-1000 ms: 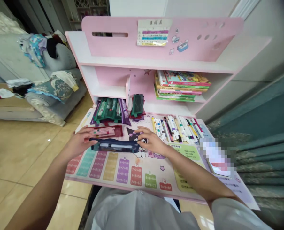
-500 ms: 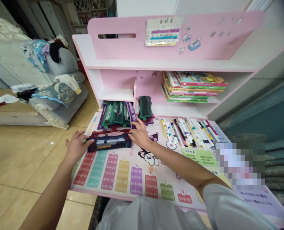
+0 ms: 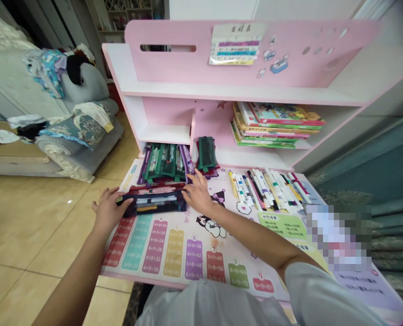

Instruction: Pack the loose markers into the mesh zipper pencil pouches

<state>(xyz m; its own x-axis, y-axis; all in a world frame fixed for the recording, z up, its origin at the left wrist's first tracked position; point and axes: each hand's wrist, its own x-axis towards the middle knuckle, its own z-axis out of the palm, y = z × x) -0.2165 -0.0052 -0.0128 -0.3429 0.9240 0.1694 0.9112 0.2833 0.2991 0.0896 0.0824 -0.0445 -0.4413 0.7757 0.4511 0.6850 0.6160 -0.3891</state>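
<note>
Head view: both hands at one pouch on the desk (image 3: 228, 249).
Pouch (image 3: 155, 203): dark navy, see-through front, pale pens and a yellow strip showing; stretched lengthwise between the hands.
Left hand (image 3: 109, 209): pinching the pouch's left end, thumb in front.
Right hand (image 3: 199, 194): thumb touching its right end, fingers spread; cannot tell whether it grips.
Behind the grip: red pouch (image 3: 157, 189), pinkish pens inside.

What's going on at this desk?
The person's left hand holds one end of a long dark blue see-through pen pouch; the right hand is at its other end. Just behind it is a red see-through pouch, on the pink printed desk. Filled green and purple pouches lie farther back, loose, mostly white markers to the right.
</note>
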